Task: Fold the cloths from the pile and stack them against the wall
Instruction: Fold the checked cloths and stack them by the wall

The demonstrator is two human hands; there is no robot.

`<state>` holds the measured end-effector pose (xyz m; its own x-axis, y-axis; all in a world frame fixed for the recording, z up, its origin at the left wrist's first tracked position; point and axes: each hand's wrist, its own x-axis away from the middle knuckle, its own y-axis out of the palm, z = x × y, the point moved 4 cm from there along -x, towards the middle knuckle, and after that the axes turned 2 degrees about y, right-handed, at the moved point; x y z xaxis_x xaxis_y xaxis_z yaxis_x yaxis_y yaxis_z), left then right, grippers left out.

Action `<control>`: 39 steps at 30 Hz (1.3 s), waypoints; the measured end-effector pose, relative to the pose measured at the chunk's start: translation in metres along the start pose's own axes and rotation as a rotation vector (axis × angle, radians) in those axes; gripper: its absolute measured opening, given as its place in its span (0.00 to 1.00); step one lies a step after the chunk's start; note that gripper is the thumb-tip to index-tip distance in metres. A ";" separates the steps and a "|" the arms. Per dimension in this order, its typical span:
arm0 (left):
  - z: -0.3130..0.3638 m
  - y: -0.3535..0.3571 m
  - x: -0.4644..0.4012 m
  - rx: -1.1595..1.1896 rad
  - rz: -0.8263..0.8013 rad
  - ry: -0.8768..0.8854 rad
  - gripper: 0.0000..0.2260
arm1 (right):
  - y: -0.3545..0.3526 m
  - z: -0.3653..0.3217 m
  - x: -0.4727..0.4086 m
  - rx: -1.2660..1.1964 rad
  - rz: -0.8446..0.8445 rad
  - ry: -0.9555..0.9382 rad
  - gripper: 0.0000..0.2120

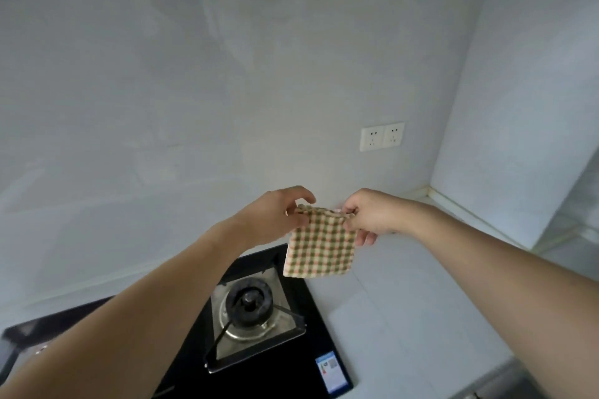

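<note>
**Checked cloth held up over the stove**

Head camera: A person holds a small checked cloth (pixel 319 243) in the air with both hands, above the far right corner of the black gas stove (pixel 291 350). The left hand (pixel 278 217) pinches the cloth's top left corner between thumb and curled fingers; the right hand (pixel 366 214) pinches the top right corner the same way, its lower fingers hanging loose behind the fabric. The cloth, woven in green, orange and cream squares, hangs down flat from the two hands, its lower edge just above the stove's back corner. One burner (pixel 249 301) with its metal pan support sits below and to the left of the cloth. To the right of the stove runs a pale worktop (pixel 405 317). On the grey wall (pixel 227 74) behind, a double socket (pixel 381 136) sits above and to the right of the cloth. Both bare forearms reach in from the bottom edge.
</note>
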<state>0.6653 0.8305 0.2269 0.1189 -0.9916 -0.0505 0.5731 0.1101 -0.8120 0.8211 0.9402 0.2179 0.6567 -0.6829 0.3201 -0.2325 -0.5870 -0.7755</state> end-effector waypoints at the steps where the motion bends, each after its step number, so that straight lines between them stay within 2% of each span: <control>1: 0.005 0.010 -0.008 -0.027 -0.002 0.014 0.10 | -0.004 0.013 -0.005 -0.006 -0.012 0.006 0.03; 3: 0.011 0.028 -0.024 -0.075 -0.015 0.035 0.08 | -0.012 0.035 -0.015 -0.007 -0.002 0.021 0.04; 7: 0.012 0.061 -0.062 -0.096 -0.058 0.045 0.07 | -0.020 0.078 -0.031 0.004 0.028 0.051 0.14; 11: 0.012 0.109 -0.115 -0.091 -0.120 0.042 0.05 | -0.016 0.140 -0.060 -0.036 0.009 0.115 0.16; 14: 0.007 0.154 -0.160 -0.036 -0.162 -0.030 0.04 | -0.021 0.189 -0.090 -0.091 -0.014 0.170 0.15; 16: 0.003 0.183 -0.193 0.093 -0.190 -0.100 0.02 | -0.030 0.220 -0.118 -0.138 -0.005 0.212 0.15; 19: -0.002 0.217 -0.248 0.221 -0.174 -0.194 0.03 | -0.052 0.262 -0.165 -0.210 0.064 0.244 0.12; 23: -0.013 0.245 -0.335 0.241 -0.068 -0.246 0.06 | -0.094 0.307 -0.235 -0.039 0.179 0.156 0.06; 28: -0.022 0.260 -0.429 -0.040 0.126 -0.153 0.05 | -0.136 0.346 -0.314 -0.078 0.346 -0.049 0.08; 31: -0.028 0.292 -0.454 -0.429 0.231 0.104 0.06 | -0.130 0.368 -0.343 -0.006 0.363 -0.152 0.09; 32: -0.031 0.308 -0.457 -0.525 0.225 0.171 0.07 | -0.120 0.380 -0.353 0.038 0.339 -0.163 0.10; 34: -0.043 0.346 -0.459 -0.634 0.114 0.230 0.09 | -0.093 0.406 -0.366 0.137 0.234 -0.122 0.13; 37: -0.061 0.389 -0.454 -0.599 -0.085 0.209 0.14 | -0.054 0.438 -0.369 0.236 0.086 -0.056 0.18; 39: -0.062 0.392 -0.456 -0.521 -0.062 0.165 0.13 | -0.045 0.449 -0.367 0.204 0.111 -0.056 0.18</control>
<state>0.7855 1.3219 -0.1047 -0.0551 -0.9972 -0.0501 0.0924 0.0448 -0.9947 0.9125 1.4127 -0.1091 0.6750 -0.7100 0.2006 -0.1591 -0.4055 -0.9001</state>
